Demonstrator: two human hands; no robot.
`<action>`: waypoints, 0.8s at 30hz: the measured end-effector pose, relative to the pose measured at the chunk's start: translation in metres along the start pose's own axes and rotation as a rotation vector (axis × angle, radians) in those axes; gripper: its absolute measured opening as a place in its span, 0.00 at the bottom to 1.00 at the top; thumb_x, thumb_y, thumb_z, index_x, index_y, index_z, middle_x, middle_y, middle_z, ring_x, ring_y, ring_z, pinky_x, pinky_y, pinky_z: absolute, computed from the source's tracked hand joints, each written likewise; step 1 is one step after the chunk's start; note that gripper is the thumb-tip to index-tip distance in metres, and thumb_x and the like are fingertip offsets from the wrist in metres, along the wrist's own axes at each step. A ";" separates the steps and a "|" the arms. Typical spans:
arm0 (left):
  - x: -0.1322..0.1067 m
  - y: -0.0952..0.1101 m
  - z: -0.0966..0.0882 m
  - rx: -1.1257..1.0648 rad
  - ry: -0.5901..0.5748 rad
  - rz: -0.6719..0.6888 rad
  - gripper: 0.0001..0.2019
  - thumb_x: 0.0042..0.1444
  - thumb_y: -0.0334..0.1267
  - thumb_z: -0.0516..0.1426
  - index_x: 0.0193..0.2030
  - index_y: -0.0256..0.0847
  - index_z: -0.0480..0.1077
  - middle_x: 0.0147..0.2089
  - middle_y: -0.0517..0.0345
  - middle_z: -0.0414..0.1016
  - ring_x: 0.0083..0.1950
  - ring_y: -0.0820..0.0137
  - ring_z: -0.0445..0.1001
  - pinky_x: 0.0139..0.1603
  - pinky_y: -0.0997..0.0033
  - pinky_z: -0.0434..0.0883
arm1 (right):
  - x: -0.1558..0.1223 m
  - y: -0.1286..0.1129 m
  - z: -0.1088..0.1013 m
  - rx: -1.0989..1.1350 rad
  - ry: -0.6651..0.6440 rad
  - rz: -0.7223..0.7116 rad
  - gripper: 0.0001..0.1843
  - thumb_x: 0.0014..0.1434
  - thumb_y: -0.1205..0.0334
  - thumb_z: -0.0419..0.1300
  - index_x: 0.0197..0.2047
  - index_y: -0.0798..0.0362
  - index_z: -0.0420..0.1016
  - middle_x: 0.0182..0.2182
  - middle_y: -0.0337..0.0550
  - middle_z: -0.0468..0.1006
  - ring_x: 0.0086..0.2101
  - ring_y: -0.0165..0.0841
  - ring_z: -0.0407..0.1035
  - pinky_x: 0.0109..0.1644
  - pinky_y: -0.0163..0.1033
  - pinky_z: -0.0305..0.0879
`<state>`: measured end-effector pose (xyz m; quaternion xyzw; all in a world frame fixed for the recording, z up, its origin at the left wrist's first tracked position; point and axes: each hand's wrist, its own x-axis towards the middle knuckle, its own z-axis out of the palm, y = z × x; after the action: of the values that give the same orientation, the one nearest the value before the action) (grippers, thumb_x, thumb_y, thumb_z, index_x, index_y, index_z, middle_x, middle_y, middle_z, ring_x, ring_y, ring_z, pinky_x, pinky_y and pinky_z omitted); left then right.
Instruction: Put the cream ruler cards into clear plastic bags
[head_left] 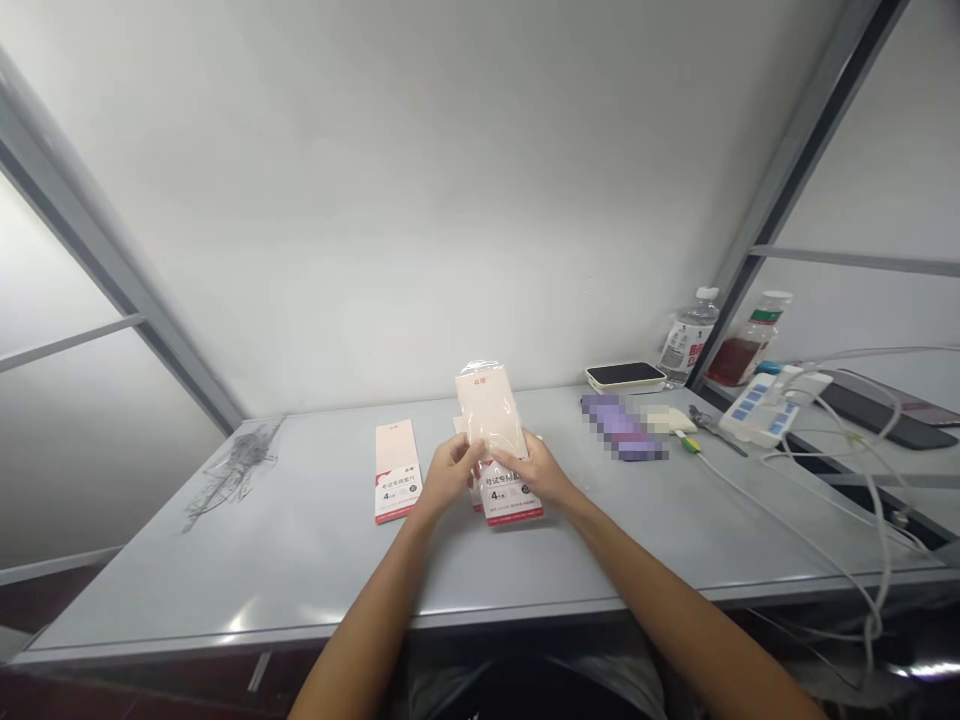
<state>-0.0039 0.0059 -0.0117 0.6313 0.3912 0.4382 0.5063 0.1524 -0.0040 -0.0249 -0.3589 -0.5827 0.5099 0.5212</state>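
Observation:
My left hand and my right hand both pinch a pale pink packet in a clear plastic sleeve, held upright over the grey table. Its lower end shows a white label with a red strip. A second packet peeks out just behind it. A third, matching packet lies flat on the table to the left of my left hand.
At the back right are a phone, two bottles, a blurred purple item, a white power strip with white cables and a dark laptop. Pencil scribbles mark the table's far left.

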 end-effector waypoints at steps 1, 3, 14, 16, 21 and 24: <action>0.000 -0.001 0.000 -0.019 0.000 -0.002 0.17 0.52 0.52 0.53 0.30 0.37 0.65 0.23 0.63 0.62 0.22 0.78 0.61 0.22 0.77 0.62 | 0.000 0.001 0.000 0.013 -0.005 0.010 0.19 0.50 0.53 0.61 0.43 0.53 0.67 0.36 0.44 0.77 0.33 0.37 0.72 0.35 0.41 0.68; 0.001 -0.003 0.000 -0.051 0.008 -0.008 0.17 0.51 0.52 0.54 0.29 0.37 0.65 0.23 0.63 0.62 0.22 0.79 0.60 0.22 0.77 0.60 | 0.000 0.004 -0.001 0.029 -0.019 0.037 0.19 0.51 0.52 0.60 0.44 0.53 0.66 0.36 0.44 0.77 0.33 0.37 0.72 0.35 0.41 0.68; 0.002 -0.011 0.002 -0.018 0.081 -0.018 0.18 0.50 0.51 0.55 0.27 0.35 0.66 0.22 0.62 0.63 0.23 0.77 0.61 0.23 0.77 0.58 | -0.002 0.006 0.000 -0.093 -0.067 0.062 0.21 0.54 0.54 0.58 0.48 0.54 0.65 0.41 0.48 0.75 0.42 0.41 0.70 0.38 0.43 0.67; 0.002 -0.011 0.003 0.027 0.089 -0.025 0.19 0.51 0.53 0.54 0.27 0.36 0.65 0.23 0.61 0.65 0.24 0.76 0.62 0.24 0.76 0.59 | -0.002 0.007 0.000 -0.136 -0.069 0.054 0.21 0.55 0.53 0.56 0.49 0.54 0.64 0.42 0.48 0.75 0.43 0.40 0.70 0.39 0.43 0.67; 0.005 -0.019 -0.001 0.503 0.259 -0.086 0.23 0.52 0.57 0.49 0.27 0.37 0.68 0.24 0.57 0.68 0.27 0.70 0.67 0.27 0.72 0.59 | 0.000 0.010 -0.003 -0.513 0.037 0.088 0.18 0.57 0.49 0.52 0.45 0.51 0.66 0.37 0.43 0.76 0.35 0.36 0.71 0.36 0.40 0.65; 0.007 -0.021 -0.008 0.732 0.374 -0.164 0.26 0.52 0.58 0.48 0.44 0.39 0.68 0.32 0.52 0.73 0.36 0.64 0.71 0.34 0.69 0.62 | 0.000 0.009 -0.008 -0.872 0.129 0.074 0.19 0.58 0.47 0.49 0.44 0.51 0.68 0.34 0.43 0.75 0.33 0.36 0.69 0.35 0.40 0.62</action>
<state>-0.0106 0.0192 -0.0304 0.6458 0.6555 0.3355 0.2018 0.1587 0.0000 -0.0340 -0.5972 -0.6962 0.2112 0.3376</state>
